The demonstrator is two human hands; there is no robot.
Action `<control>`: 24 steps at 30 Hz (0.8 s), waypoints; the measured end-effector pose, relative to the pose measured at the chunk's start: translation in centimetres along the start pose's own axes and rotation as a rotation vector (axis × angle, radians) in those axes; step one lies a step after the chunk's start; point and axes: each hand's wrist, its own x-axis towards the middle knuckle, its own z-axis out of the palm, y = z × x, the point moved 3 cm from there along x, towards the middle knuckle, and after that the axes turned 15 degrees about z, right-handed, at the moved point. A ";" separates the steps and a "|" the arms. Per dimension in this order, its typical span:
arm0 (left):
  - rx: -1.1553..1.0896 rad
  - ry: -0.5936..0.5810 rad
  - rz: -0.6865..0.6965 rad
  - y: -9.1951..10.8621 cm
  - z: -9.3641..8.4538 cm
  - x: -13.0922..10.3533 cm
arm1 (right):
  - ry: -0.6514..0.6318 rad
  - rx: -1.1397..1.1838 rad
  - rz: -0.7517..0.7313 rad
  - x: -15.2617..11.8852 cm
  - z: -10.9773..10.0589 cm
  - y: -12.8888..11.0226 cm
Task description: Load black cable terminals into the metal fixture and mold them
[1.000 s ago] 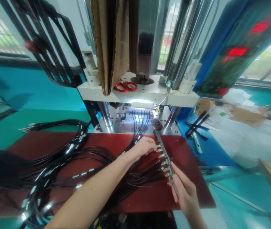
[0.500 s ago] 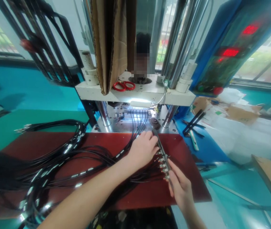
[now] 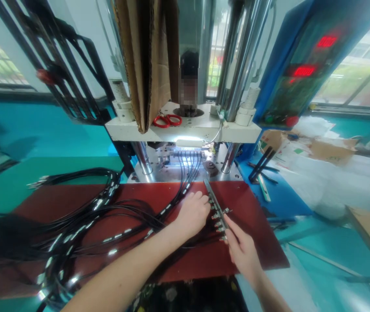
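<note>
The left hand (image 3: pixel 193 212) is seating cable connectors (image 3: pixel 216 216) into the metal fixture bar (image 3: pixel 215 207) that the right hand (image 3: pixel 241 251) is gripping; next, likely pressing each fully home.

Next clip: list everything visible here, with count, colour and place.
metal bar: one, dark, holding silver connectors, on the mat between the hands
cables: many, black, spread across the mat's left
mat: one, dark red, on the bench
press: one, white plate, steel columns, behind the mat
scissors: one, red, on the press plate
control panel: one, blue, red digits, upper right
left hand: on the cables beside the bar
right hand: at the bar's near end
</note>
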 end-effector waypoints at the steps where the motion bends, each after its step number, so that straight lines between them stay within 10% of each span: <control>1: -0.004 -0.011 -0.005 -0.1 0.1 -0.1 | -0.014 -0.018 -0.003 0.1 0.1 0.0; 16: -0.162 -0.103 -0.098 -0.7 -0.4 -1.8 | 0.058 -0.686 -0.341 -0.2 0.4 -1.8; 20: -0.279 0.013 -0.228 -4.0 -1.3 -2.2 | 0.124 -1.013 -0.415 -0.2 0.1 -2.6; 24: -0.567 0.250 -0.525 -9.4 -0.3 -3.0 | -0.026 -0.855 -0.442 1.7 -1.2 -5.4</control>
